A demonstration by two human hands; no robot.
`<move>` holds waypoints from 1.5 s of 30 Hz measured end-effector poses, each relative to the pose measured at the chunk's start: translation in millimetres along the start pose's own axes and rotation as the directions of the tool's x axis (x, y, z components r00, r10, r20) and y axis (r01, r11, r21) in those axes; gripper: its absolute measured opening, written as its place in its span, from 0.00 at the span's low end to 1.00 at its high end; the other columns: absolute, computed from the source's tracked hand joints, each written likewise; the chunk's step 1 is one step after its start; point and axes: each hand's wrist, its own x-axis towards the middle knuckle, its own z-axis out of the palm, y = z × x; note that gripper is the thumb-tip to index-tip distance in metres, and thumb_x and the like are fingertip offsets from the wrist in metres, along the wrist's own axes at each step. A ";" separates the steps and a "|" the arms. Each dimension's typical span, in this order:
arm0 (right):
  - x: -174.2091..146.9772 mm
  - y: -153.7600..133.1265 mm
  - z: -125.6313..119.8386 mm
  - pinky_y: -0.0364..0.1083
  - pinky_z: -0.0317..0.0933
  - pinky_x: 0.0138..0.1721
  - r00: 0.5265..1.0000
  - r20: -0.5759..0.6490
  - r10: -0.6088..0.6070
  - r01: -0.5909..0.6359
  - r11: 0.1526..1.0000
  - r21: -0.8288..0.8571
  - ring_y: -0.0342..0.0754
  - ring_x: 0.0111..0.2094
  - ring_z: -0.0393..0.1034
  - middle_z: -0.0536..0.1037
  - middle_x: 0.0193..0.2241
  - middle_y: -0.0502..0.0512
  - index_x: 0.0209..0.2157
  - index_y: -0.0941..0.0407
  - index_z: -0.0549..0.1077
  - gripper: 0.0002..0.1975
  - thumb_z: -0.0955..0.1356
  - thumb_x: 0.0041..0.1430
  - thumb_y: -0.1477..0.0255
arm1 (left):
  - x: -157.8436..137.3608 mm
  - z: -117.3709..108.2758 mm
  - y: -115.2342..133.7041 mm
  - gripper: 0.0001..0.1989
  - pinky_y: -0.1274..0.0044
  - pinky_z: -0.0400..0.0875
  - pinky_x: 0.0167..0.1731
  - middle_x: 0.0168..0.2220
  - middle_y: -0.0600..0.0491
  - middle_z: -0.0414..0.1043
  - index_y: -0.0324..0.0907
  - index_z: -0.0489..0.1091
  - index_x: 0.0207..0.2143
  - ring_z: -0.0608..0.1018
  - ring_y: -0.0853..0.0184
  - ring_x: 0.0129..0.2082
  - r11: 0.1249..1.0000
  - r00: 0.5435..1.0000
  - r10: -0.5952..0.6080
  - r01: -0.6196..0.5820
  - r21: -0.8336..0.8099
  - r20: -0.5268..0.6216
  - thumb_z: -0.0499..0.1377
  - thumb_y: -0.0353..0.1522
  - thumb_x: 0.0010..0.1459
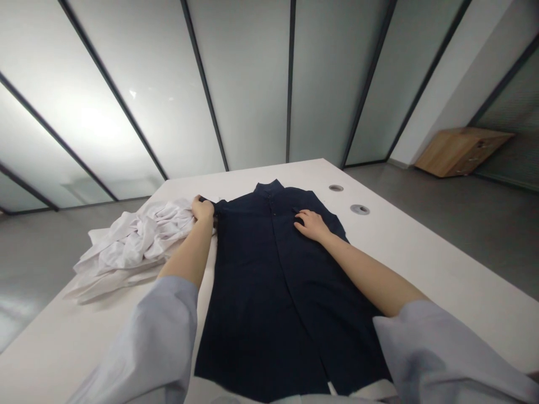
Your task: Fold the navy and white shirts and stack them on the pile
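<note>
A dark navy button-up shirt [252, 280] lies flat on the white table, front side up, collar pointing away from me. Its left-hand sleeve is pinched in my left hand [203, 208], out beside the shoulder. My right hand [312, 225] rests on the chest at the right, fingers spread and slightly bent over the cloth. The shirt's hem is near me, parted a little at the bottom of the front opening. Beside my left forearm, a crumpled pile of white clothes [138, 241] sits on the table.
The white table [421, 264] has two round grommets [336, 188] near its right edge. Behind it stands a wall of frosted glass panels [252, 84] with dark frames. A wooden cabinet [458, 150] is on the grey floor at the far right.
</note>
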 end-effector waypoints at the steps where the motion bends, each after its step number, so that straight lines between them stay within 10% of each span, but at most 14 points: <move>1: 0.1 -0.1 0.0 0.55 0.54 0.56 1.000 0.003 0.002 -0.002 1.000 -0.001 0.58 0.57 0.61 0.66 0.58 0.62 0.55 0.56 0.71 0.21 0.61 0.64 0.63 | -4.7 -2.0 6.2 0.30 0.65 0.71 0.46 0.49 0.38 0.74 0.33 0.57 0.63 0.76 0.53 0.49 1.000 1.000 -0.006 0.006 -0.001 -0.029 0.50 0.28 0.56; 4: 0.4 -0.1 0.3 0.55 0.53 0.57 1.000 0.015 0.004 -0.004 1.000 -0.008 0.59 0.57 0.60 0.66 0.59 0.62 0.55 0.55 0.71 0.22 0.60 0.64 0.63 | -22.6 -5.6 27.7 0.31 0.64 0.67 0.53 0.56 0.42 0.69 0.38 0.56 0.64 0.72 0.54 0.55 0.992 0.991 0.125 -0.125 0.001 -0.037 0.50 0.26 0.56; 8: 0.5 0.2 0.9 0.55 0.53 0.57 1.000 0.026 0.001 -0.001 1.000 -0.011 0.58 0.58 0.59 0.65 0.59 0.62 0.55 0.56 0.70 0.22 0.60 0.64 0.63 | -38.9 -1.2 49.4 0.32 0.70 0.68 0.52 0.61 0.47 0.64 0.44 0.52 0.66 0.75 0.60 0.51 0.881 0.865 0.471 -0.450 -0.148 0.176 0.51 0.30 0.58; 13: 0.6 1.1 1.2 0.56 0.52 0.58 1.000 0.031 -0.005 0.005 1.000 -0.003 0.59 0.59 0.58 0.65 0.60 0.62 0.56 0.55 0.70 0.22 0.60 0.64 0.63 | -40.0 12.1 55.0 0.26 0.73 0.72 0.45 0.56 0.43 0.69 0.38 0.55 0.63 0.80 0.66 0.41 0.933 0.957 0.284 -0.263 -0.246 0.054 0.40 0.33 0.65; 19: 1.2 1.6 2.5 0.56 0.52 0.58 0.999 0.038 0.003 -0.002 1.000 -0.004 0.59 0.60 0.57 0.63 0.61 0.63 0.57 0.56 0.69 0.23 0.59 0.64 0.63 | -64.2 36.7 44.6 0.30 0.65 0.53 0.62 0.64 0.41 0.58 0.37 0.61 0.62 0.59 0.55 0.65 0.793 0.728 0.440 -0.590 0.153 0.527 0.49 0.43 0.62; 23: 0.7 1.3 4.5 0.56 0.51 0.59 1.000 0.004 0.024 -0.024 1.000 -0.005 0.59 0.62 0.54 0.60 0.63 0.64 0.61 0.58 0.63 0.27 0.60 0.64 0.62 | -72.2 49.9 32.9 0.35 0.56 0.50 0.62 0.69 0.42 0.42 0.43 0.50 0.67 0.48 0.51 0.68 0.797 0.747 0.279 -0.531 0.289 0.603 0.40 0.51 0.64; 29: 0.2 3.7 4.6 0.57 0.51 0.59 0.989 -0.110 0.103 -0.103 0.995 0.004 0.59 0.62 0.54 0.61 0.63 0.62 0.60 0.57 0.65 0.26 0.58 0.65 0.62 | -72.7 48.7 24.3 0.34 0.61 0.50 0.63 0.68 0.43 0.48 0.41 0.53 0.66 0.52 0.53 0.68 0.788 0.776 0.351 -0.547 0.284 0.524 0.41 0.49 0.64; 34: 0.7 1.1 4.2 0.59 0.45 0.62 0.985 0.052 0.164 -0.159 0.984 -0.085 0.61 0.65 0.48 0.56 0.66 0.62 0.64 0.57 0.59 0.31 0.55 0.65 0.56 | -83.9 46.6 20.5 0.34 0.68 0.50 0.63 0.67 0.43 0.51 0.40 0.55 0.65 0.56 0.55 0.66 0.736 0.732 0.511 -0.643 0.211 0.451 0.46 0.49 0.63; 45: -22.5 -20.1 -12.7 0.60 0.53 0.58 0.975 0.215 0.060 -0.019 0.981 -0.191 0.64 0.62 0.56 0.59 0.64 0.68 0.65 0.59 0.58 0.35 0.55 0.64 0.52 | -100.8 28.0 11.3 0.40 0.61 0.49 0.62 0.69 0.42 0.42 0.42 0.48 0.68 0.49 0.50 0.68 0.776 0.666 0.319 -0.593 0.218 0.674 0.42 0.55 0.61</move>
